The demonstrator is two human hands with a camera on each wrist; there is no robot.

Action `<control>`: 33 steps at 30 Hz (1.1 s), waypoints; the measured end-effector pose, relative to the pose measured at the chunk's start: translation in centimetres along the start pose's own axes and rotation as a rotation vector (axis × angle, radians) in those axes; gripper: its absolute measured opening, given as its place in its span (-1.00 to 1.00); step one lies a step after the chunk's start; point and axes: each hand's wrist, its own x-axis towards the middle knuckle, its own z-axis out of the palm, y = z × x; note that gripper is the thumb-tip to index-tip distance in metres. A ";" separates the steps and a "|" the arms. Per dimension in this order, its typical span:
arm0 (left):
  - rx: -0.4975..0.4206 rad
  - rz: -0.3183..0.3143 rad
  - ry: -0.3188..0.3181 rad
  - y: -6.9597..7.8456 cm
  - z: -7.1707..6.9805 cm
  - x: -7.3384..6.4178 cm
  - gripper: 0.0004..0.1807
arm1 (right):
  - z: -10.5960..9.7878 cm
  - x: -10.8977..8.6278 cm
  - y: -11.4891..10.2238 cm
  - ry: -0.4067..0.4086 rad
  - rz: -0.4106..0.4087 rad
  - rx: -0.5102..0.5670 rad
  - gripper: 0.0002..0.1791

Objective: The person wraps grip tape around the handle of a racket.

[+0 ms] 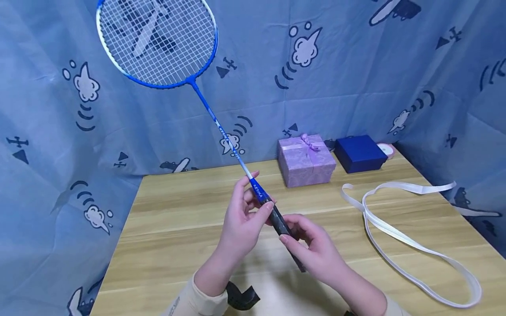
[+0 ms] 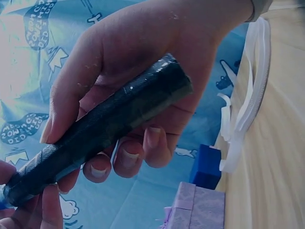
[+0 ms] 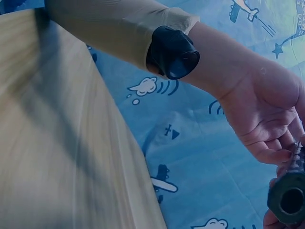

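Right hand (image 1: 315,250): pinching the black wrapped handle (image 1: 279,222) low.
Left hand (image 1: 246,218): pinching it higher.
Balance: I'd brace the blue-and-white strung racket (image 1: 191,80) against tipping.

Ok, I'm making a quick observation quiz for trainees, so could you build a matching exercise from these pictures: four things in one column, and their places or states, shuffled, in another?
Things
1. Racket
2. Gift box
3. Blue box
4. White strap

Places or states
A. Lies in a loop on the table
B. Has a purple bow on top
C. Held by the left hand and right hand
D. Just right of the gift box

Pairs: 1-C, 2-B, 3-D, 4-A
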 end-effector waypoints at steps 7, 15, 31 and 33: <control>0.050 0.053 -0.014 0.5 -0.8 1.4 -0.28 | 0.3 1.6 0.3 0.010 -0.012 -0.025 -0.64; 0.068 0.091 -0.046 0.6 -1.7 2.3 -0.28 | 0.1 3.2 0.5 -0.031 -0.026 -0.073 -0.67; 0.065 0.079 -0.114 0.4 -2.1 3.1 -0.28 | -0.6 4.4 1.2 -0.108 -0.222 -0.291 -0.71; 0.060 0.090 -0.130 0.3 -2.1 3.4 -0.28 | -0.9 4.8 1.1 -0.133 -0.231 -0.331 -0.71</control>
